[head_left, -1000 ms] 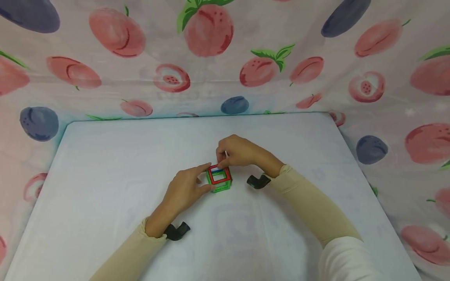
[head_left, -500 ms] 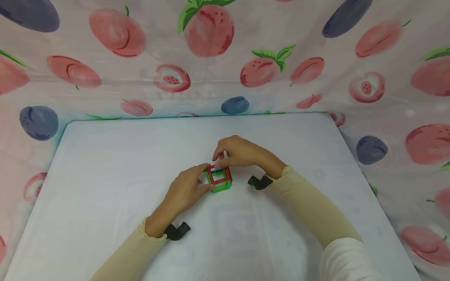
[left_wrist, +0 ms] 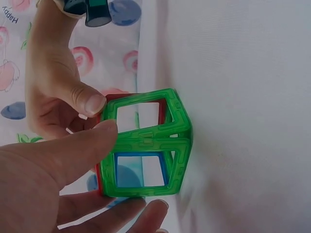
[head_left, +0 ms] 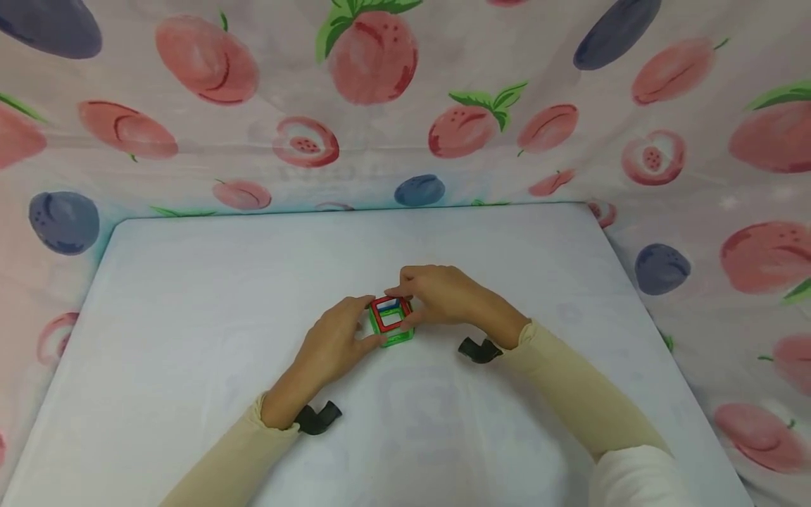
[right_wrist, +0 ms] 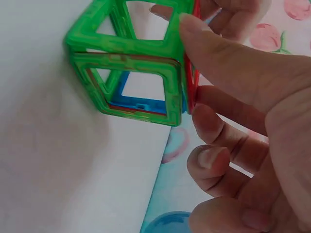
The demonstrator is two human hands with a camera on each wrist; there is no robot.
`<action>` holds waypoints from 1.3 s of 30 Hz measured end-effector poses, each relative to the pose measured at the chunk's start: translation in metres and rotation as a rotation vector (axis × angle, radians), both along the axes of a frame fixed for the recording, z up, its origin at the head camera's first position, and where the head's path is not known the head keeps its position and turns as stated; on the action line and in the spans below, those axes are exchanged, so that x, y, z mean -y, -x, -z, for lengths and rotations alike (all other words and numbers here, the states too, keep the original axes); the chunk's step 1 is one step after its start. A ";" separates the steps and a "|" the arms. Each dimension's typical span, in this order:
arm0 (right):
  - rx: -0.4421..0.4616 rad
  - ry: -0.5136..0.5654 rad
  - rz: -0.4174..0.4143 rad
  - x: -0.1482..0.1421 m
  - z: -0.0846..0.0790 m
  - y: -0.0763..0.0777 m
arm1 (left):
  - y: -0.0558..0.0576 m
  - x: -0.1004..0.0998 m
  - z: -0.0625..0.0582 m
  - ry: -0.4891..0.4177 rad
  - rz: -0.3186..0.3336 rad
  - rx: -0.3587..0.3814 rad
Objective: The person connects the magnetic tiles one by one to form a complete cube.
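A small cube of magnetic tiles [head_left: 399, 339] stands on the white table, with a red square tile [head_left: 383, 327] on top. In the left wrist view, two green square tiles [left_wrist: 146, 144] meet at an upright edge. A blue tile [right_wrist: 141, 103] shows through the frame in the right wrist view. My left hand [head_left: 334, 339] holds the cube from the left between thumb and fingers. My right hand [head_left: 448, 293] grips its top from the right, thumb at the near corner and index finger along the far edge; its other fingers are curled.
The white table [head_left: 222, 282] reaches away on all sides of the cube. Behind it and to the right hangs a cloth [head_left: 507, 162] printed with fruit. A black curved piece [head_left: 319, 417] sits at my left wrist, another [head_left: 479, 350] at my right.
My right hand has come nearer and slightly right, from the cube's far edge to its right side, thumb now by the near corner. The left hand stays in place.
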State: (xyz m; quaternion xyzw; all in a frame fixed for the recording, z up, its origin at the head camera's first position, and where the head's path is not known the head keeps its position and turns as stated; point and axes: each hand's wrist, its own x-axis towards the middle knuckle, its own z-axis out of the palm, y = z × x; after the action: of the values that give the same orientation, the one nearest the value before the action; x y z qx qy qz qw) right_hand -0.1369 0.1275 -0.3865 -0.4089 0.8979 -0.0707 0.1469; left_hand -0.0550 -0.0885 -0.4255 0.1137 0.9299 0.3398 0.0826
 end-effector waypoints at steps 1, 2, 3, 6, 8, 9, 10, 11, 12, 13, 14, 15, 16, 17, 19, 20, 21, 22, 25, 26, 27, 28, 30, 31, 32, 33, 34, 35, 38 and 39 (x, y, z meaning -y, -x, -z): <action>-0.001 0.011 0.002 -0.001 0.001 -0.001 | 0.000 0.000 0.000 -0.002 -0.002 -0.001; -0.003 0.026 0.007 -0.002 0.002 -0.002 | 0.000 0.000 0.000 -0.003 -0.003 -0.002; -0.002 0.046 0.015 -0.003 0.003 -0.003 | 0.000 0.000 0.001 -0.003 -0.004 -0.005; 0.007 0.126 0.042 -0.007 0.009 -0.006 | 0.000 -0.001 0.001 -0.010 0.000 -0.016; 0.019 0.183 0.049 -0.009 0.013 -0.008 | 0.000 -0.001 0.002 -0.011 0.003 -0.024; 0.027 0.208 0.045 -0.010 0.016 -0.009 | 0.000 -0.001 0.003 -0.010 0.003 -0.026; 0.034 0.231 0.036 -0.011 0.018 -0.010 | 0.000 -0.001 0.003 -0.010 0.004 -0.026; 0.043 0.251 0.026 -0.012 0.020 -0.011 | 0.000 -0.001 0.003 -0.008 0.003 -0.025; 0.046 0.266 0.016 -0.012 0.022 -0.012 | 0.000 -0.001 0.003 -0.008 0.003 -0.024; 0.047 0.280 0.007 -0.012 0.024 -0.013 | 0.000 -0.001 0.003 -0.008 0.002 -0.024; 0.047 0.289 -0.003 -0.012 0.025 -0.014 | 0.000 -0.001 0.004 -0.008 0.002 -0.025; 0.046 0.295 -0.012 -0.011 0.026 -0.015 | 0.000 -0.001 0.004 -0.010 0.001 -0.024; 0.044 0.296 -0.018 -0.011 0.026 -0.015 | -0.001 -0.001 0.004 -0.012 0.001 -0.026; 0.043 0.293 -0.024 -0.010 0.027 -0.016 | -0.001 -0.001 0.004 -0.014 0.000 -0.028; 0.037 0.272 -0.036 -0.008 0.028 -0.017 | -0.001 -0.001 0.005 -0.017 0.000 -0.032; 0.033 0.255 -0.041 -0.008 0.028 -0.018 | -0.001 -0.001 0.005 -0.018 0.000 -0.036; 0.028 0.239 -0.044 -0.007 0.028 -0.019 | -0.002 -0.001 0.005 -0.019 0.000 -0.039; 0.021 0.223 -0.047 -0.007 0.027 -0.019 | -0.002 -0.001 0.006 -0.017 0.000 -0.043; -0.002 0.191 -0.055 -0.006 0.027 -0.021 | -0.003 -0.001 0.006 -0.013 -0.003 -0.049; -0.008 0.186 -0.056 -0.006 0.027 -0.021 | -0.003 -0.001 0.006 -0.012 -0.004 -0.051; -0.013 0.184 -0.058 -0.006 0.027 -0.021 | -0.003 -0.002 0.006 -0.011 -0.004 -0.052; -0.017 0.182 -0.059 -0.006 0.028 -0.022 | -0.003 -0.002 0.006 -0.010 -0.005 -0.052; -0.024 0.184 -0.057 -0.007 0.028 -0.022 | -0.003 -0.002 0.007 -0.008 -0.004 -0.052; -0.025 0.190 -0.052 -0.008 0.029 -0.022 | -0.003 -0.002 0.007 -0.008 -0.004 -0.050; -0.019 0.203 -0.041 -0.008 0.030 -0.022 | -0.003 -0.002 0.007 -0.008 -0.003 -0.049; -0.011 0.222 -0.022 -0.009 0.031 -0.022 | -0.003 -0.002 0.007 -0.008 -0.002 -0.048; -0.005 0.240 0.009 -0.010 0.032 -0.022 | -0.003 -0.002 0.007 -0.008 -0.002 -0.047; 0.011 0.268 0.056 -0.011 0.033 -0.021 | -0.003 -0.002 0.007 -0.008 -0.002 -0.046; 0.109 0.356 0.259 -0.015 0.038 -0.016 | -0.002 -0.002 0.007 -0.009 -0.002 -0.047; 0.170 0.374 0.330 -0.017 0.039 -0.014 | -0.002 -0.002 0.007 -0.007 -0.002 -0.047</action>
State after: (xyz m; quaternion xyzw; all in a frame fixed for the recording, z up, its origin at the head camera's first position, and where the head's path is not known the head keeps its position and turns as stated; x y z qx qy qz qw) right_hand -0.1232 0.1447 -0.4258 -0.2696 0.9081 -0.2926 0.1303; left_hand -0.0531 -0.0869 -0.4328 0.1208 0.9305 0.3406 0.0600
